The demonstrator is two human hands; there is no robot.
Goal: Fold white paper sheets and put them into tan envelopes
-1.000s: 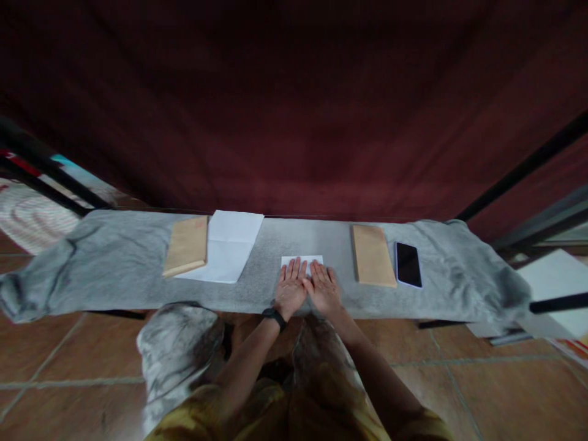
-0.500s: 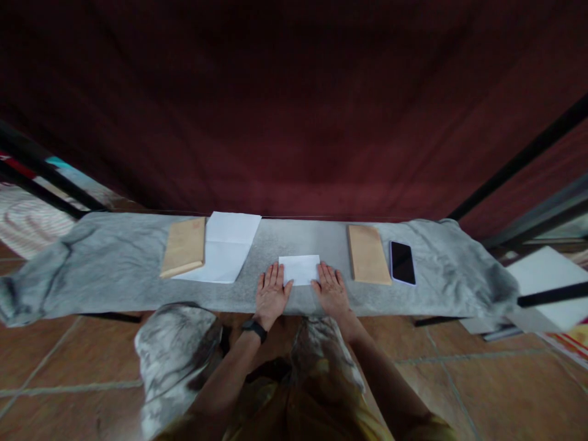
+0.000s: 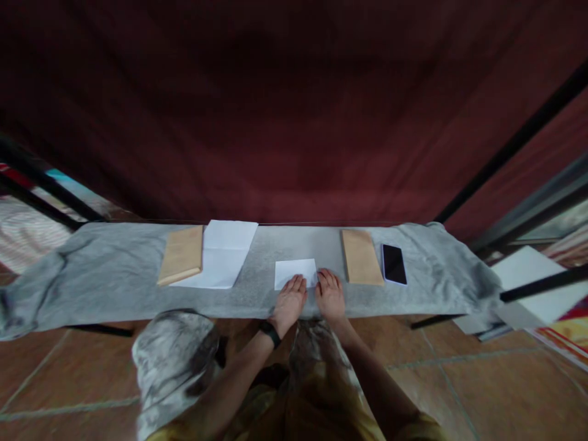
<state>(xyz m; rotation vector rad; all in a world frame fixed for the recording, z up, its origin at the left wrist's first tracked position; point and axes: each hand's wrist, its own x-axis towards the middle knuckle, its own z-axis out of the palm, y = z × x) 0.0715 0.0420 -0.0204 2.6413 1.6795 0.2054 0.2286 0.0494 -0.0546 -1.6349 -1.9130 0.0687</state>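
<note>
Left hand [image 3: 290,302] has slid onto white paper [image 3: 293,268], grip released, right hand [image 3: 331,298] likewise.

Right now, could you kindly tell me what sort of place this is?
Indoors, perhaps a room at home: a grey cloth lies spread before a dark red curtain, above a tiled floor.
</note>
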